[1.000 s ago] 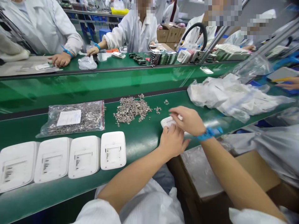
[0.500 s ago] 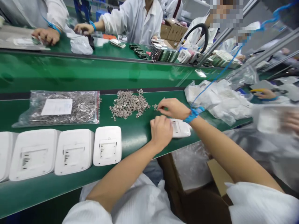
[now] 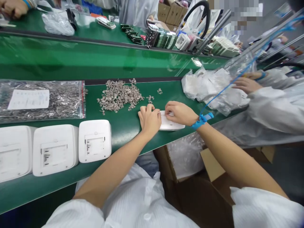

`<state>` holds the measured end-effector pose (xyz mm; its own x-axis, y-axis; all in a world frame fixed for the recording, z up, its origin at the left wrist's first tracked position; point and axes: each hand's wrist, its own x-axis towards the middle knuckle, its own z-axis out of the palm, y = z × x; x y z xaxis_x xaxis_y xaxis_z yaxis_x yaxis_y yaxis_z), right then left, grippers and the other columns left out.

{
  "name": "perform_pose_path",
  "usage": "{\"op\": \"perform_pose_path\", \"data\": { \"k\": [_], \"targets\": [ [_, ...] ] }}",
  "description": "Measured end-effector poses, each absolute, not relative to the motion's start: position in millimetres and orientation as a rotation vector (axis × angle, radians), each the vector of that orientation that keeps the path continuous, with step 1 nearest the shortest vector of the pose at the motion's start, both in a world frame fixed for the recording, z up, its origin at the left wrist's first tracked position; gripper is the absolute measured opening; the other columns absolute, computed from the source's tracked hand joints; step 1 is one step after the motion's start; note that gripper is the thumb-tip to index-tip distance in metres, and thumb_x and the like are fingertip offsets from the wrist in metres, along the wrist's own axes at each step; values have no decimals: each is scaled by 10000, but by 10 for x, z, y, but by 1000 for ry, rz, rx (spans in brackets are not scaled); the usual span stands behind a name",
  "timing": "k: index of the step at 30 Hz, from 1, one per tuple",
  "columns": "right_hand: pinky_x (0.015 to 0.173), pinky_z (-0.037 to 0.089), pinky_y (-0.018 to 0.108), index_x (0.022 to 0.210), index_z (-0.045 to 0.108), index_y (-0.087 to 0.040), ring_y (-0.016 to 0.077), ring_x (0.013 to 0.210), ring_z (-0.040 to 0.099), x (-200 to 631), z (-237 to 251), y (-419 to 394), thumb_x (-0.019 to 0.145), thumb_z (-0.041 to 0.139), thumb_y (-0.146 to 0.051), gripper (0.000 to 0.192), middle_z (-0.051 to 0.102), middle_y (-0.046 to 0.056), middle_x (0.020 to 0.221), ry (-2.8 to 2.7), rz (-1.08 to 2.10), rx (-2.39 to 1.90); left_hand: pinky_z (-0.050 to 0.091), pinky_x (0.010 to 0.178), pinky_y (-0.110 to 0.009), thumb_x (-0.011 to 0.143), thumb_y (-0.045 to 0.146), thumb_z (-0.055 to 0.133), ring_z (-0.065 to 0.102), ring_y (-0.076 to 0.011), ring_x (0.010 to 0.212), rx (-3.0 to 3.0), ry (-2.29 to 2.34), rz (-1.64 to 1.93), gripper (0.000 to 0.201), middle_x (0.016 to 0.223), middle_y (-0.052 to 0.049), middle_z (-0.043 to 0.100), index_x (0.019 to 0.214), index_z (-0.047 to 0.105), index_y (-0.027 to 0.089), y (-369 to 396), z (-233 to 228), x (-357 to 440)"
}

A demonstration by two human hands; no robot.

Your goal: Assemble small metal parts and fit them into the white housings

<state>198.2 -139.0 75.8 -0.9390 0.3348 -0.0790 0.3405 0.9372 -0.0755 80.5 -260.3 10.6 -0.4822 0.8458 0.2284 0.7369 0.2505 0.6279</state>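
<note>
A white plastic housing [image 3: 171, 127] lies on the green bench near its front edge, partly covered by both hands. Its left end is gripped by my left hand [image 3: 150, 119], with the fingers curled over it. My right hand [image 3: 180, 113], a blue strap at its wrist, is closed in a pinch on the housing's upper face; whatever lies between the fingertips is hidden. Beyond my left hand are a few loose small metal clips [image 3: 150, 99]. A large pile of the same metal clips [image 3: 120, 96] lies farther left.
A labelled clear bag of metal parts [image 3: 60, 100] lies at left, behind a row of white housings [image 3: 95, 141]. White plastic bags [image 3: 213, 90] lie at right, where a co-worker's hands [image 3: 248, 84] reach in. A blue cord [image 3: 228, 85] runs up from my right wrist. Cardboard boxes [image 3: 211, 161] stand below.
My right hand has moved from the loose clips back to the housing and now pinches over it. My left hand still grips the housing. The view has shifted; a co-worker's hands reached the white bags.
</note>
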Motion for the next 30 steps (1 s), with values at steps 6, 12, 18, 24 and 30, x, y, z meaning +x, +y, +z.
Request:
{"op": "perform_pose_path", "data": {
  "k": [6,12,18,24,30],
  "targets": [
    [698,420,299,788,662,-157,186,773,590,1933,761,-1380,822,569,-153,99,647,77,930,2975,-120,614,364,841,-430,950,324,566,417,-272,1084,1510,2374,1036,178,1168,-60,574,992,737,296,-2596,100,812],
    [663,412,293,826,647,-170,187,748,560,1958,654,-1172,817,701,-238,87,612,59,860,3022,-311,530,363,856,-434,923,354,606,413,-277,1094,1477,2374,1026,150,1148,-65,566,959,739,294,-2581,129,818],
    [868,455,404,1040,733,-206,248,963,561,2383,543,-1373,947,602,-384,239,633,112,1089,3351,-216,422,355,889,-445,868,427,681,399,-284,1100,1439,2369,990,157,1139,-73,532,947,728,299,-2561,147,824],
    [903,417,442,1140,746,-274,261,1071,531,2558,435,-1476,979,556,-309,251,639,90,1209,3407,-47,424,350,883,-436,869,424,680,397,-281,1095,1442,2392,966,155,1124,-73,530,963,719,307,-2556,151,833],
    [894,397,435,1138,754,-293,256,1075,522,2534,413,-1474,981,548,-296,259,639,79,1211,3408,-57,487,351,885,-431,874,438,672,401,-279,1099,1443,2402,916,169,1120,-75,537,972,719,309,-2553,180,844]
  ]
}}
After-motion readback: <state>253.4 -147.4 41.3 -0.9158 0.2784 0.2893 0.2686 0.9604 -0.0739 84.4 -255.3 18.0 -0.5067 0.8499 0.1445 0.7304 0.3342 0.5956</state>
